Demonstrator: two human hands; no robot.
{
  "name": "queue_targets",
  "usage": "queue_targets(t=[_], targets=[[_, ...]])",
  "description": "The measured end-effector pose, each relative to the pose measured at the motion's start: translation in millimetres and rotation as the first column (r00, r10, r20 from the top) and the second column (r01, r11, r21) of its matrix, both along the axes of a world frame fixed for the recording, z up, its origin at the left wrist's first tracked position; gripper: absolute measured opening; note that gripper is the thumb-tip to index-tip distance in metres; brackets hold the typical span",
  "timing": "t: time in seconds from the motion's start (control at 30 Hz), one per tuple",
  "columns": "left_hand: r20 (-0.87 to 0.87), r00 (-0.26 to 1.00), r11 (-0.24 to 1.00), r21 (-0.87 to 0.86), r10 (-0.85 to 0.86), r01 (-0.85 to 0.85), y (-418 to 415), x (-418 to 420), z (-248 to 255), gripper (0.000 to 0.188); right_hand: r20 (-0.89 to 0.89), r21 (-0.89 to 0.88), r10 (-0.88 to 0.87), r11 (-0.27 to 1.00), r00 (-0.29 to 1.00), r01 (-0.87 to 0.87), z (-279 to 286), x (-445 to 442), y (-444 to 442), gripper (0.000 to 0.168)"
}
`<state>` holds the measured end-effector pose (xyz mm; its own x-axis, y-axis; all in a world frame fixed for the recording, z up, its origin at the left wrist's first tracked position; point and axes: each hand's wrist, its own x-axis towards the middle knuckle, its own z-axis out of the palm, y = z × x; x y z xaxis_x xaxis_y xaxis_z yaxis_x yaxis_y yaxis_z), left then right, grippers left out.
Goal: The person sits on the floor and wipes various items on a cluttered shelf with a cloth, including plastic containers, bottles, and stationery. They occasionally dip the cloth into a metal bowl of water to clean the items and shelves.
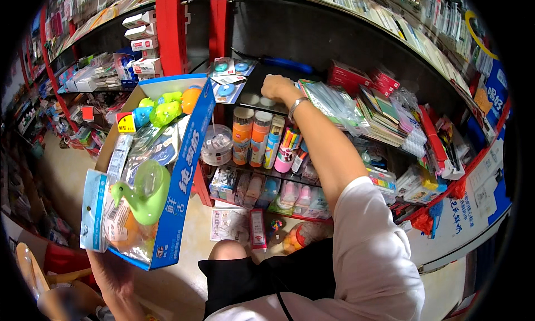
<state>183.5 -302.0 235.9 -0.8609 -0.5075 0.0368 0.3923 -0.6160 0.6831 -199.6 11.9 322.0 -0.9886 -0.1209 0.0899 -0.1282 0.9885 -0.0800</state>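
Note:
An open blue cardboard box [184, 179] hangs tilted at the left, supported from below by my left hand [115, 271], whose fingers are mostly hidden under it. Inside lie a light green plastic duck [146, 195], several small lime-green toys [166, 110], an orange toy [191, 99] and clear plastic packets [159, 141]. A blue header card [94, 210] sticks out over the near rim. My right hand [278, 87] is reaching to the black shelf top [261, 76], its fingers curled down. Whether it grips something cannot be seen.
Blister-carded blue and green discs [226, 90] lie left of my right hand, stacked notebooks [376, 116] to its right. Below stand orange pencil tubes [242, 135] and a round clear tub [217, 145]. A red post [171, 33] rises behind the box. Floor goods include a red box [258, 229].

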Motion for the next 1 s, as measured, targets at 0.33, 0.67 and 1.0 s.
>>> queue_targets(t=[0.33, 0.67, 1.0], targets=[[-0.035, 0.894, 0.874, -0.234, -0.446, 0.426, 38, -42, 55, 0.059, -0.322, 0.023, 0.097, 0.995, 0.942, -0.095, -40, 77, 5, 0.028], [0.171, 0.817, 0.75, -0.327, -0.551, 0.575, 109, -108, 98, 0.056, -0.64, -0.348, 0.4, 0.611, 0.656, -0.711, -81, 169, 43, 0.024], [0.313, 0.851, 0.814, -0.284, -0.421, 0.507, 180, -172, 101, 0.056, -0.197, -0.734, 0.308, 0.583, 0.931, -0.348, -140, 312, 187, 0.031]])
